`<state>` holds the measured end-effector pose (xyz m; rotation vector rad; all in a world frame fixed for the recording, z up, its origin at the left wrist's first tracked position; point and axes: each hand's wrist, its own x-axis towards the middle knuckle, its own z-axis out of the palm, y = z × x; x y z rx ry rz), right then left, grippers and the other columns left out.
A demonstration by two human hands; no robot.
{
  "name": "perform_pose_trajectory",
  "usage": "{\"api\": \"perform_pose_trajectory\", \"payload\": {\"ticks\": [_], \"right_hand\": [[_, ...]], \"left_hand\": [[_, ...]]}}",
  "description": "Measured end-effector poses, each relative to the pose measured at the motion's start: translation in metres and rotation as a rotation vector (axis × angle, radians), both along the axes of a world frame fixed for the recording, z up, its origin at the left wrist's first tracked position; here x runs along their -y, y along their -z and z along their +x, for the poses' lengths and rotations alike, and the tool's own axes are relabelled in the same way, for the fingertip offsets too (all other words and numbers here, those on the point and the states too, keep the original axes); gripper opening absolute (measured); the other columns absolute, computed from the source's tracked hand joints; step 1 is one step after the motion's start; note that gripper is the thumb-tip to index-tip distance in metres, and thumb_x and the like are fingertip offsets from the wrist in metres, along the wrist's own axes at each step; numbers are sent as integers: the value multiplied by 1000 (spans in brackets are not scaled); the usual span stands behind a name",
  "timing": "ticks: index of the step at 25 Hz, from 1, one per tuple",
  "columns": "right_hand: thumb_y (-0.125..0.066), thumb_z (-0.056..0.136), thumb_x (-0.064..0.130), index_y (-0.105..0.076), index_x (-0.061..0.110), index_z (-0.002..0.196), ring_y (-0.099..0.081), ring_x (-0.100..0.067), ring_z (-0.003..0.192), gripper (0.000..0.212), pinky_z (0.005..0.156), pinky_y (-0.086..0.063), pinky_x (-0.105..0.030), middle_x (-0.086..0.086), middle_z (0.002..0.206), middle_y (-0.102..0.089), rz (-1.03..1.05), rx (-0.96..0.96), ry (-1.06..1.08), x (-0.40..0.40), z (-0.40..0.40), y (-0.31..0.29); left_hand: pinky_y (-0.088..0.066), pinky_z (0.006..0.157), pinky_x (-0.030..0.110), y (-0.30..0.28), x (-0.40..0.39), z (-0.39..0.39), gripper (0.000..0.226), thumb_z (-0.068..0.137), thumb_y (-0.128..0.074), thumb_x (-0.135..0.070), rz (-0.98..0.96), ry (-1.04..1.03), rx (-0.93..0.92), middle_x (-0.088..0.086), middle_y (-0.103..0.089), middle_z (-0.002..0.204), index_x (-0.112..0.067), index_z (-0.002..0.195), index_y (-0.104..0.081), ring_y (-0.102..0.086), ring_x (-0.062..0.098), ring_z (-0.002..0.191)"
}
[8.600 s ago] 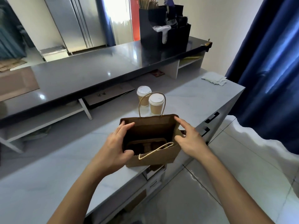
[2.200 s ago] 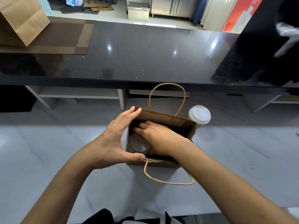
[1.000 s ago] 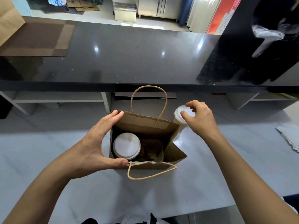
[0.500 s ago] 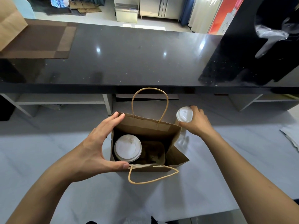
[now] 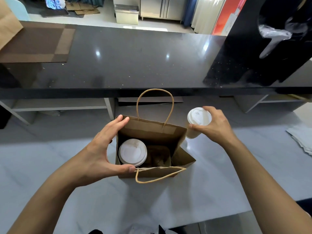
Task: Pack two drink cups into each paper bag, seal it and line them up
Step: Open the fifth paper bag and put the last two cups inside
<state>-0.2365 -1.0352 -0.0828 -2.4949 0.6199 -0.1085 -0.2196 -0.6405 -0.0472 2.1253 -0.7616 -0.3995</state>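
Pale grey marble-look countertop [image 5: 70,166] fills the lower part of the head view, and behind it a raised, glossy black counter [image 5: 135,61] runs from side to side, carrying a brown placemat [image 5: 35,44] at its far left and a tall black organiser [image 5: 270,39] at its far right. An open brown paper bag [image 5: 152,132] stands upright on the pale surface, its far handle arching up and its near handle flopped forward over the front edge. Inside the bag, in the left half, sits a drink cup with a white lid [image 5: 132,152]; the right half holds none, showing only a dark cardboard insert at the bottom. The left hand [image 5: 99,149] spans the bag's left side with fingers spread wide, the fingertips resting on the far rim and the thumb pressed against the near rim, bracing the opening. The right hand [image 5: 214,125] is wrapped around a second white-lidded cup [image 5: 198,120], with the thumb on its near side and the fingers curling over the far edge of the lid. This cup is just beside the bag's right wall, outside it, tilted slightly, and whether its base touches the counter cannot be told. A few sheets of white paper [image 5: 302,141] lie at the right edge of the pale surface.
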Motion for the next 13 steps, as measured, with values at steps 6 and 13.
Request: {"api": "perform_pose_trajectory", "payload": {"ticks": [6,13], "right_hand": [[-88,68,54,-48,29,144,-51,-23,120,89,92,-54,-36,0,135,-47,97,175,-11,-13,-28,-47],[-77,66,64,-49,39,141,-55,-6,110,84,72,-45,-10,11,130,-50,191,343,-40,-36,-66,-99]], "left_hand": [[-31,118,37,3,0,1,117,57,-82,-72,11,2,9,-39,-4,159,-60,151,-13,-13,-6,149],[-32,119,40,2,0,0,116,57,-79,-74,25,12,11,-40,3,159,-61,151,-11,-12,1,151]]}}
